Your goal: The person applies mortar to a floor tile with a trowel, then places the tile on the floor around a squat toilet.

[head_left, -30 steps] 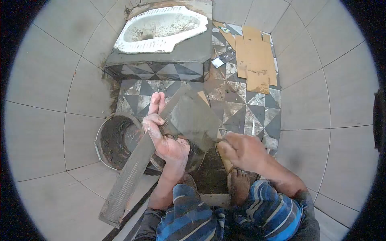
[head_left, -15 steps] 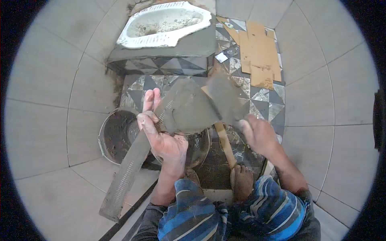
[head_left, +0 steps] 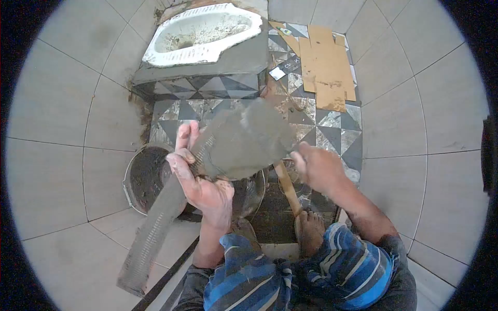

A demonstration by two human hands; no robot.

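The long flat strip (head_left: 148,243) is in front of the person, tilted, with its low end out to the left and its top end near the middle. Wet gray mud (head_left: 223,147) covers the top part. The left hand (head_left: 202,184) is palm up and partly open, with its thumb and bent fingers holding the strip by its edges; two fingertips poke up past the side. The right hand (head_left: 321,168) is closed in a fist on the handle of a trowel (head_left: 270,129), whose blade is blurry over the mud. I cannot tell if they touch. Below the strip are a bucket (head_left: 126,186) on the left and a round tub (head_left: 263,194) beside it. A flat wooden stick (head_left: 288,186) leans near a bare foot (head_left: 312,228). Open patterned floor (head_left: 329,136) lies between the trowel and the right wall (head_left: 394,124). Farther off are the cardboard (head_left: 324,72) and a white squat toilet (head_left: 249,26) on a raised step (head_left: 207,87).
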